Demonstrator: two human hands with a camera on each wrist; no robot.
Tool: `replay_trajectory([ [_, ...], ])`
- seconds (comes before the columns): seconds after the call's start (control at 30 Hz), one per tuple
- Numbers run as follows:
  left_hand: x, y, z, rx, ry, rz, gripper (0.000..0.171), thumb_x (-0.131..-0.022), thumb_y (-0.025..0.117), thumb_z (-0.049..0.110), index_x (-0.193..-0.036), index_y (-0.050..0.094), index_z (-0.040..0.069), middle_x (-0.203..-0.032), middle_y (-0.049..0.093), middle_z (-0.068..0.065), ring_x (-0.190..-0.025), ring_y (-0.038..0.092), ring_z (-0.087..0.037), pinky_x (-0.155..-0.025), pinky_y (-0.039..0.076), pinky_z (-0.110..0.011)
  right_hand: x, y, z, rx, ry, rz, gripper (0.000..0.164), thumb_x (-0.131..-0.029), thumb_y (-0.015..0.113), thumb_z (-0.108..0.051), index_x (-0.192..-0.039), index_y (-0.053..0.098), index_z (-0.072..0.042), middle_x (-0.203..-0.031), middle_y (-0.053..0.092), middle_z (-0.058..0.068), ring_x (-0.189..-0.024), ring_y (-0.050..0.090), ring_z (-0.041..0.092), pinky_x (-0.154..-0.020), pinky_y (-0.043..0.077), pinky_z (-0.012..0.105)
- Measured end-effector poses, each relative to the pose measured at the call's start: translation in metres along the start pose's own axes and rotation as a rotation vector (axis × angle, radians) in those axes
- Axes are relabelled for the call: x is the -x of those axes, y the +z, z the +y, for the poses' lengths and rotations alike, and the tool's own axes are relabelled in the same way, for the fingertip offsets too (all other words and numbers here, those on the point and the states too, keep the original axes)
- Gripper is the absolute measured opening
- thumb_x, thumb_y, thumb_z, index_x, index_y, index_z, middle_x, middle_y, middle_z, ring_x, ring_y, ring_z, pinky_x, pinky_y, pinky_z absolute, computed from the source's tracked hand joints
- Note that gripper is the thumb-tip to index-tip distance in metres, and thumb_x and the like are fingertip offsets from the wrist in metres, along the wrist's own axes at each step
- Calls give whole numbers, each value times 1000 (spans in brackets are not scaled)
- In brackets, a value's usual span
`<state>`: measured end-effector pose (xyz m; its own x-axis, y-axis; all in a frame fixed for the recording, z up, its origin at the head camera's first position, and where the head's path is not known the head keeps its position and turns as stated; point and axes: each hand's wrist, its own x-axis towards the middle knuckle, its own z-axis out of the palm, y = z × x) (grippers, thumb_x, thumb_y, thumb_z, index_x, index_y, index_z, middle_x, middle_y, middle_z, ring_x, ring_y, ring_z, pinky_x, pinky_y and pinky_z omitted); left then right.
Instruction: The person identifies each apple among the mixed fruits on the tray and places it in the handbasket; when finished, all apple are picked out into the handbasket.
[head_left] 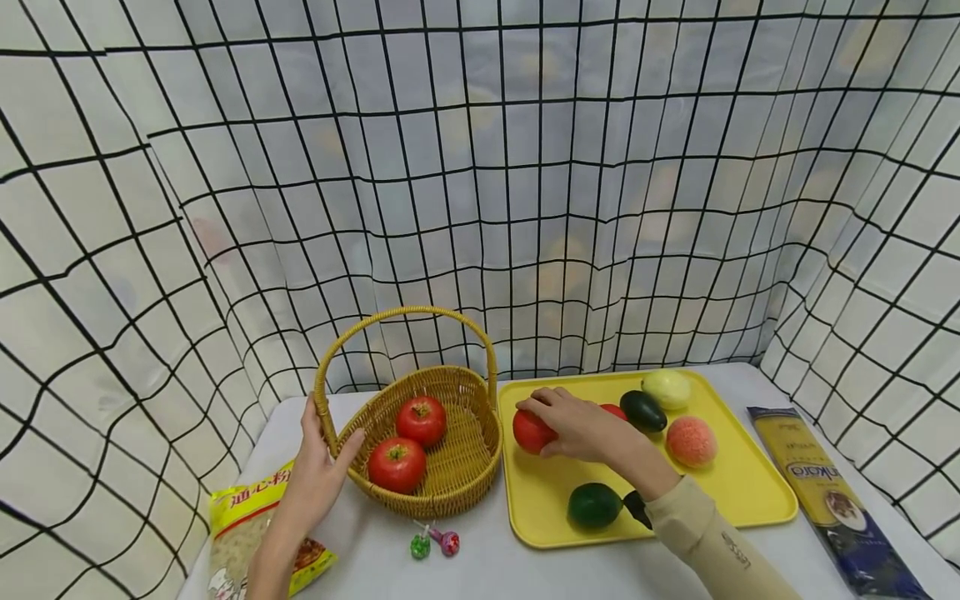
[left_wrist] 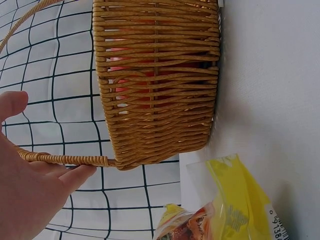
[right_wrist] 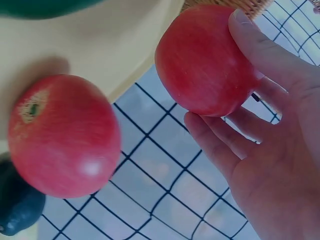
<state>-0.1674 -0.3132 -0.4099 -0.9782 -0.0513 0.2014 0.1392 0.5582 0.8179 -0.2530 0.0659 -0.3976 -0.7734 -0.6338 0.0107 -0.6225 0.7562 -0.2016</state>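
Observation:
My right hand grips a red tomato over the left part of the yellow tray. In the right wrist view the thumb and fingers curve round this tomato, and another tomato sits beside it. My left hand holds the left side of the wicker basket's handle; the left wrist view has the handle lying between thumb and fingers. Two tomatoes are inside the wicker basket. Most of the tray's other tomato hides behind my right hand.
On the tray are dark green oval items, a peach and a pale yellow fruit. Two lollipops lie before the basket. A macaroni bag is left, a long pasta packet right. Black netting surrounds the table.

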Motion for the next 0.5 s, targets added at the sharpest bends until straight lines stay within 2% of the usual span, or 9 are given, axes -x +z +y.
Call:
replay_trajectory([
  [0.5, 1, 0, 1, -3, -15, -2, 100, -106, 53, 41, -161, -25, 13, -170, -3, -31, -155, 13, -55, -121, 20, -73, -8, -20, -21, 80, -49, 31, 69, -87, 84, -32, -147, 52, -22, -146, 54, 5, -129, 53, 25, -100, 57, 45],
])
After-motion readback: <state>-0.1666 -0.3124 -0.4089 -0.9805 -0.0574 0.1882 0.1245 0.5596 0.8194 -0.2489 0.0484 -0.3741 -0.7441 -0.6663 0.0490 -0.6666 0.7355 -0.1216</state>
